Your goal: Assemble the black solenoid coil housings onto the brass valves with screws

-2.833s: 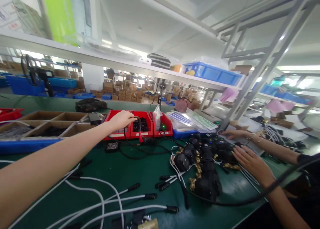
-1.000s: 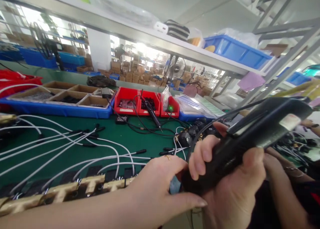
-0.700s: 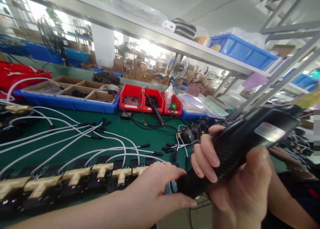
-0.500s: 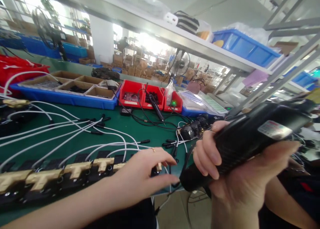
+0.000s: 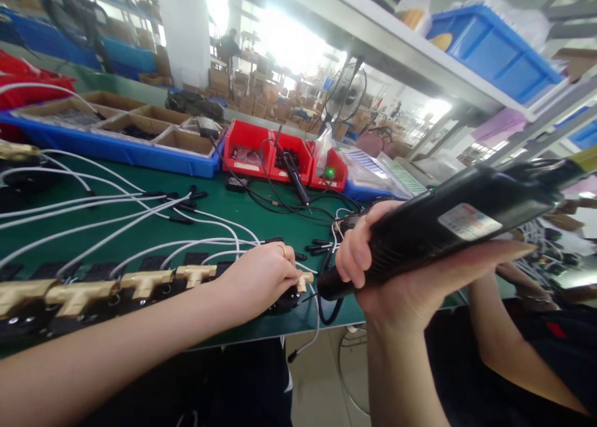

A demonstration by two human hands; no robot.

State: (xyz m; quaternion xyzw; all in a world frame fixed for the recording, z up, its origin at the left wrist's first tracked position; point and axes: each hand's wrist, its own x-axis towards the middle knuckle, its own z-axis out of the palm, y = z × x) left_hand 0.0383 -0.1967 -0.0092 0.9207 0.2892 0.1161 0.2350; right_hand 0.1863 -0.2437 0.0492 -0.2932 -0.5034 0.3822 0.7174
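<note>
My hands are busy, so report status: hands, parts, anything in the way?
Left hand at brass fitting, grip unclear. Right hand gripping tool. White cable hanging over table edge, possible snag.

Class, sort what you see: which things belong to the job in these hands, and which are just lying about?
In the work:
black power tool, in the right hand
brass fitting, at the left hand

Apparently just lying about:
blue crate, on the shelf
fan, in the background
</note>
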